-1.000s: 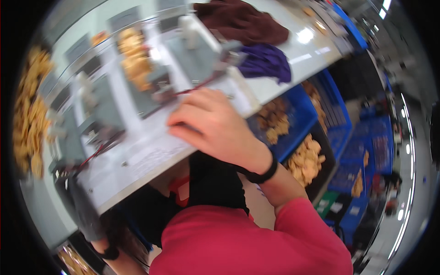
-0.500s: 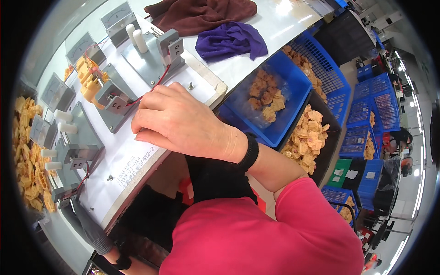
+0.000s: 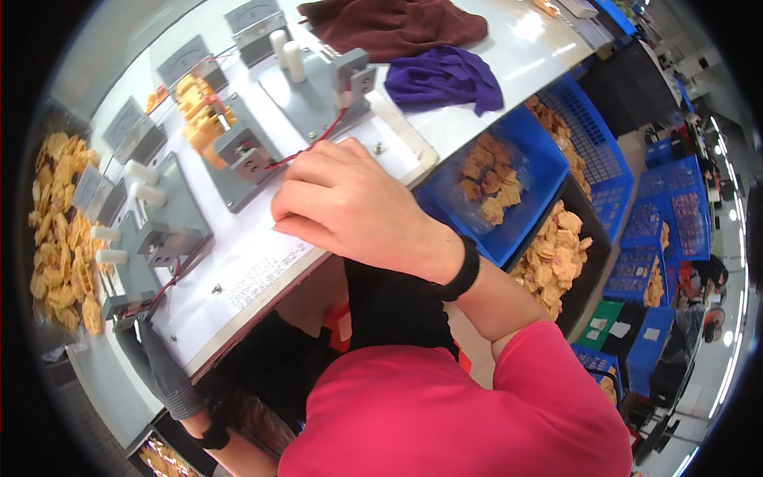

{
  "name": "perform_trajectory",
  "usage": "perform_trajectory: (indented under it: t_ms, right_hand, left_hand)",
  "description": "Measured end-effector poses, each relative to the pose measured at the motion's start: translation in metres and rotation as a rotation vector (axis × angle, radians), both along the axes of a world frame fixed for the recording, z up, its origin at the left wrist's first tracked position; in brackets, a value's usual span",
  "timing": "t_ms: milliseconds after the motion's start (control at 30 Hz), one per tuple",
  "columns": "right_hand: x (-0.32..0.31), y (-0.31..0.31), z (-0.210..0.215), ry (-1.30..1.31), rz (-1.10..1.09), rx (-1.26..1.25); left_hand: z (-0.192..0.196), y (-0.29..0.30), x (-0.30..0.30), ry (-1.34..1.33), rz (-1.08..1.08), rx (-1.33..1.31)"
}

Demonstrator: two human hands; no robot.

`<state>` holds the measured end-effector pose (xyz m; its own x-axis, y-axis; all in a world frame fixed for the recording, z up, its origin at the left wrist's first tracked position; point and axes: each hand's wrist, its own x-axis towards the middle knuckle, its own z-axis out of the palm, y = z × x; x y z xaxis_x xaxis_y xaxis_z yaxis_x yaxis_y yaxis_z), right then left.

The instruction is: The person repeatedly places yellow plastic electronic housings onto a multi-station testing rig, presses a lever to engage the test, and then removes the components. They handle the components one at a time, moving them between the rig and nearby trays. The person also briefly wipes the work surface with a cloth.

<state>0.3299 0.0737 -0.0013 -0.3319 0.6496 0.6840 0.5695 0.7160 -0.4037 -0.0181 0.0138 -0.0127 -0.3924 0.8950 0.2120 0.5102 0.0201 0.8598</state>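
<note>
My right hand (image 3: 350, 199) rests over the front part of a white board (image 3: 262, 238), fingers curled and thumb tucked in; anything inside them is hidden. A red wire (image 3: 322, 135) runs to just behind its knuckles. Nearest to it stands a grey test fixture (image 3: 254, 163) with a yellow plastic part (image 3: 203, 107) clamped on it. My left hand (image 3: 149, 358), in a grey glove with a ribbed cuff, reaches up beside a grey block (image 3: 127, 304) at the front of the leftmost fixture (image 3: 159, 199). Its fingers do not show clearly.
Analog meters (image 3: 131, 131) stand behind the fixtures. Yellow parts (image 3: 60, 230) are heaped at the left. A brown cloth (image 3: 397, 28) and a purple cloth (image 3: 445, 79) lie at the back. On the right, a blue bin (image 3: 544, 155) and a black tray (image 3: 600, 226) hold yellow parts.
The whole view has shifted, with the bench sliding right and slightly up in it. My right hand keeps its curled pose on the board; the left stays by the leftmost fixture.
</note>
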Motion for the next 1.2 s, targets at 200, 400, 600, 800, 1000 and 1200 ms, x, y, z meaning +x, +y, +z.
perform_trajectory:
  t_ms: [200,400,600,800,1000,1200]
  right_hand:
    - [0.001,0.000,0.000,-0.042,0.018,-0.006]
    - [0.001,-0.002,0.004,-0.025,0.014,-0.042]
    - [0.001,-0.003,0.006,-0.045,0.017,-0.071]
    - [-0.001,-0.007,0.012,0.182,0.024,-0.255]
    - [0.002,-0.006,0.015,0.427,0.017,-0.434]
    - [0.001,-0.005,0.018,0.481,0.045,-0.525]
  left_hand:
    - [0.011,0.000,0.022,-0.013,0.023,0.032]
    - [0.013,-0.003,0.010,0.081,-0.062,-0.042]
    - [0.016,0.001,0.021,0.083,-0.028,0.019]
    - [0.013,-0.002,0.016,0.062,-0.010,-0.009]
    - [0.012,-0.002,0.022,-0.017,-0.051,0.088]
    - [0.017,-0.005,0.027,-0.038,0.001,0.077]
